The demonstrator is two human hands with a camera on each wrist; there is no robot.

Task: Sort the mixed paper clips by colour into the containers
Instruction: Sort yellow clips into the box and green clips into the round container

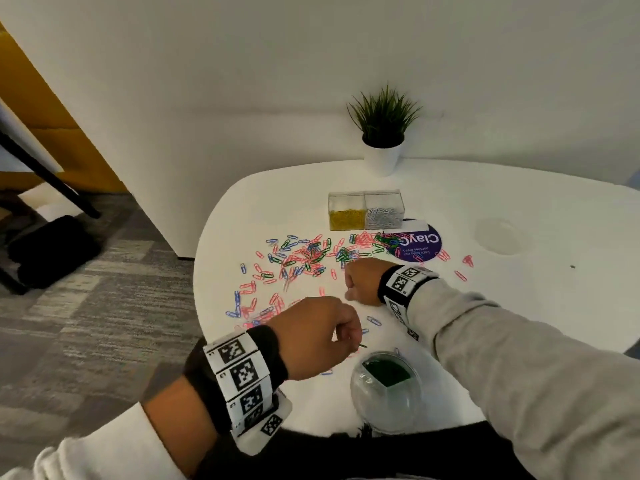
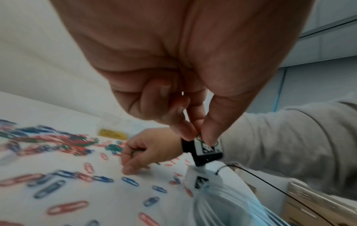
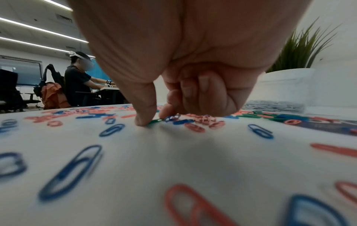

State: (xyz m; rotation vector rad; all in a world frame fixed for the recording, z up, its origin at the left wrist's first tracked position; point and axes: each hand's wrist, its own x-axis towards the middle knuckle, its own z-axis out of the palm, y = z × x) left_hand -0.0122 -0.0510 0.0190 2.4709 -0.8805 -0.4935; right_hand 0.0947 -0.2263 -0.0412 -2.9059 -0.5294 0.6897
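Left hand: the left hand (image 1: 320,332) hangs above the table, fingers curled, thumb and forefinger pinching a green paper clip (image 2: 201,138) just left of the round container
Right hand: the right hand (image 1: 362,282) is down on the table beyond the round container, fingers curled under, thumb and forefinger tips closing on a second green clip (image 3: 154,121) that lies on the surface at the near edge of the pile
Round container: a clear round container (image 1: 386,393) with green clips in it stands at the near table edge, below and between the two hands
Loose clips: a mixed pile of paper clips (image 1: 298,258), red, blue and green, is spread across the table beyond the round container, thickest past the right hand, thinning to scattered singles toward the left hand
Square boxes: two clear boxes stand side by side, touching, at the far side of the pile; the yellow-clip box (image 1: 346,213) on the left, the silver-clip box (image 1: 384,211) on the right
Sticker: a dark round sticker (image 1: 420,245) lies on the table just nearer than the silver-clip box, some clips lying over it
Plant: a potted plant (image 1: 382,129) stands beyond the boxes, by the wall
Table: white table (image 1: 519,306)
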